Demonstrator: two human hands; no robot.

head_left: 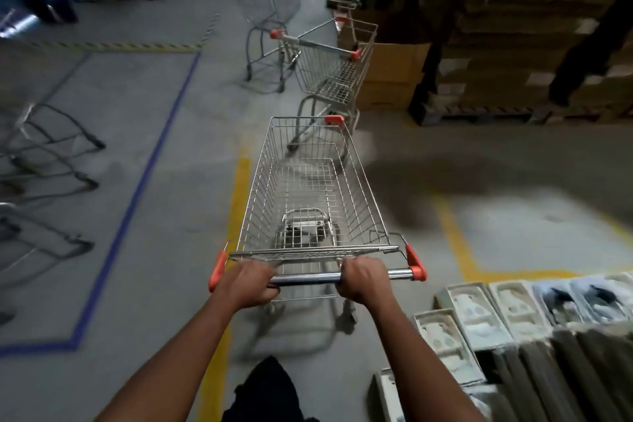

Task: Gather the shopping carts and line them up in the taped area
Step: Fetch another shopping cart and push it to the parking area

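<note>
Both hands, left hand (251, 284) and right hand (364, 279), grip the cart (308, 188) handle; its long basket points ahead, seemingly toward two carts.

Your cart (310, 188) is shiny wire metal with orange plastic caps; lower-frame floor (154, 284) is matt concrete.

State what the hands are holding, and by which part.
Both hold one cart by its handle bar: the left hand grips near the bar's left end, the right hand right of its middle.
</note>
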